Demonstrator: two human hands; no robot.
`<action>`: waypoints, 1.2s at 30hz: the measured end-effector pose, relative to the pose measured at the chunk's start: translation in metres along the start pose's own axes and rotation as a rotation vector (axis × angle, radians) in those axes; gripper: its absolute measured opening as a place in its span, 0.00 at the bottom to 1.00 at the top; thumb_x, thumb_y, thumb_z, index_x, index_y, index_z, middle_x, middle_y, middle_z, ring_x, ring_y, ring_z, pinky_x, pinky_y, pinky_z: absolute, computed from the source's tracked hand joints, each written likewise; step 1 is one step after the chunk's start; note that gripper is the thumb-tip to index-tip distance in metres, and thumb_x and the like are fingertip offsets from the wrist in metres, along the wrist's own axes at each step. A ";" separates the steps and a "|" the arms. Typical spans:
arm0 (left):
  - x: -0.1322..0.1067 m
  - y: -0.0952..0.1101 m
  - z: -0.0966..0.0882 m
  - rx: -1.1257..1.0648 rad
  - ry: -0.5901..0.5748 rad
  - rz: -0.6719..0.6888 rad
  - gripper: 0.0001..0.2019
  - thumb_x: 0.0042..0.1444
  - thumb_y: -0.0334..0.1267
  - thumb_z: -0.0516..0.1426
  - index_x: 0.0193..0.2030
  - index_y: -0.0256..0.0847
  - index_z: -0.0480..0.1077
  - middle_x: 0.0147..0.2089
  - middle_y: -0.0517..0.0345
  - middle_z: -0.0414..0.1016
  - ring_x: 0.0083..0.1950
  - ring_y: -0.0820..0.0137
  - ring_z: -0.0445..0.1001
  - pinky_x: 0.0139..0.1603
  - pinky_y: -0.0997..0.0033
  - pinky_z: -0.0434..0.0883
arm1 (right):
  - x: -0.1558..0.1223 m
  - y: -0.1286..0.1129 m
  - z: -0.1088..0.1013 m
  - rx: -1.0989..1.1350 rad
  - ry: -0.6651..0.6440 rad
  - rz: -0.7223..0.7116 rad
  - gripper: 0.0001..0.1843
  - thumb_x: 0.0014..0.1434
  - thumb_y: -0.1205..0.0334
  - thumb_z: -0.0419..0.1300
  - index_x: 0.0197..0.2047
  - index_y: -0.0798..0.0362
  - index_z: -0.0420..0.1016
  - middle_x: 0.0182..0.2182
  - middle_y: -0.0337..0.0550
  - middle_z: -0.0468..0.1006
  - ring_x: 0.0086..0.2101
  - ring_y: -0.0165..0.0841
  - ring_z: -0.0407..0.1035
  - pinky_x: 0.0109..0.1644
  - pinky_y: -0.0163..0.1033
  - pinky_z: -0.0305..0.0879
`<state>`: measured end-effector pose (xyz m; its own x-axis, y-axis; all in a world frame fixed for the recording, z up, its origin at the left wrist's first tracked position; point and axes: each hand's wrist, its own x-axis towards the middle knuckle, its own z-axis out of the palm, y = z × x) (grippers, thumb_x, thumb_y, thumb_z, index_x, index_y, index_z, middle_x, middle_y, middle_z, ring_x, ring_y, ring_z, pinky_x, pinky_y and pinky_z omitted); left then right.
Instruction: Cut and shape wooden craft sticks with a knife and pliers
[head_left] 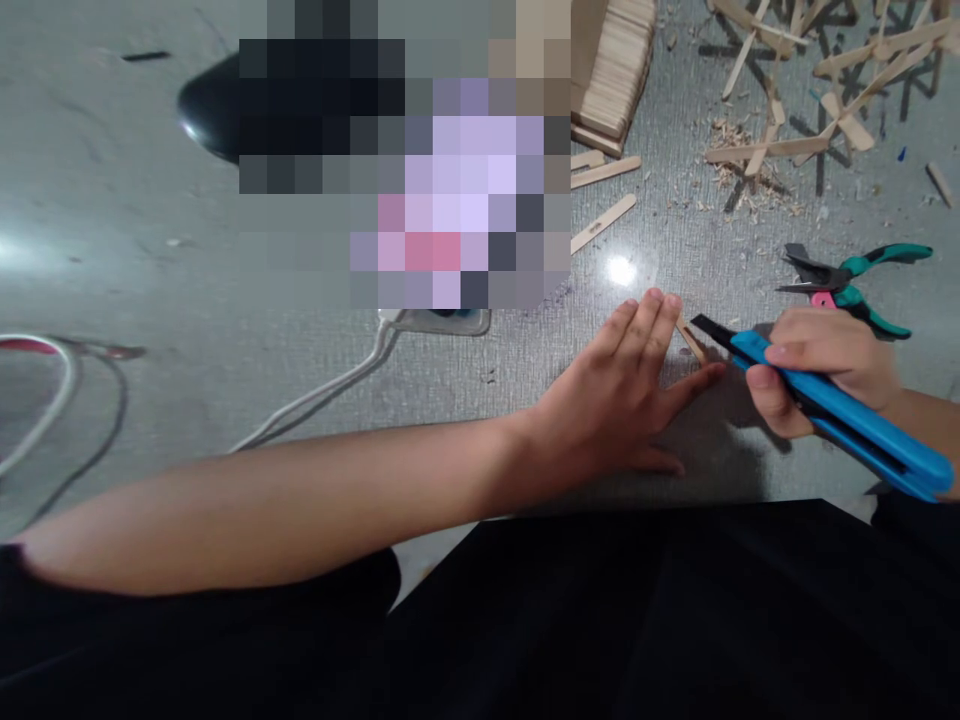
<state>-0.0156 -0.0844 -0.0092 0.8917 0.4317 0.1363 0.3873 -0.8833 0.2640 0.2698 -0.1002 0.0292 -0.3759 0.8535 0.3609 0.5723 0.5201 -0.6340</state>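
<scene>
My left hand (626, 395) lies flat on the grey floor with its fingers stretched out, pressing down a small wooden stick (691, 342) that pokes out beyond the fingertips. My right hand (821, 375) is closed round a blue utility knife (832, 410). The knife's dark blade tip points left and sits right beside the stick, close to my left fingertips.
Teal-handled pliers (855, 280) lie just behind my right hand. Loose wooden sticks (604, 222), a stack of sticks (611, 70), a stick framework (817, 90) and shavings lie further back. White cables (322, 395) and a plug block (439, 320) are to the left. A blurred patch covers the top middle.
</scene>
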 end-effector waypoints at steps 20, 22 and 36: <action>0.029 -0.046 -0.007 -0.165 0.192 -0.082 0.07 0.76 0.40 0.63 0.45 0.42 0.80 0.54 0.45 0.84 0.59 0.51 0.78 0.59 0.47 0.72 | 0.007 0.027 0.011 -0.320 0.193 -0.243 0.15 0.77 0.48 0.72 0.58 0.47 0.83 0.33 0.34 0.86 0.28 0.31 0.77 0.34 0.39 0.68; 0.029 -0.048 -0.007 -0.234 0.169 -0.085 0.07 0.76 0.38 0.63 0.44 0.42 0.78 0.54 0.46 0.83 0.59 0.52 0.77 0.59 0.47 0.70 | 0.007 0.032 0.013 -0.377 0.165 -0.234 0.15 0.78 0.48 0.71 0.58 0.47 0.82 0.33 0.35 0.86 0.29 0.33 0.78 0.34 0.41 0.67; 0.032 -0.047 -0.007 -1.293 0.559 -0.402 0.18 0.72 0.55 0.71 0.44 0.44 0.74 0.22 0.70 0.69 0.18 0.79 0.58 0.20 0.74 0.54 | 0.012 0.022 0.007 -0.586 -0.205 -0.316 0.15 0.81 0.63 0.55 0.62 0.52 0.81 0.41 0.45 0.87 0.33 0.37 0.75 0.37 0.45 0.60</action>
<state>-0.0066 -0.0279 -0.0101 0.4551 0.8833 0.1129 -0.1616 -0.0428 0.9859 0.2729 -0.0784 0.0146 -0.6864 0.6650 0.2944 0.6899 0.7235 -0.0257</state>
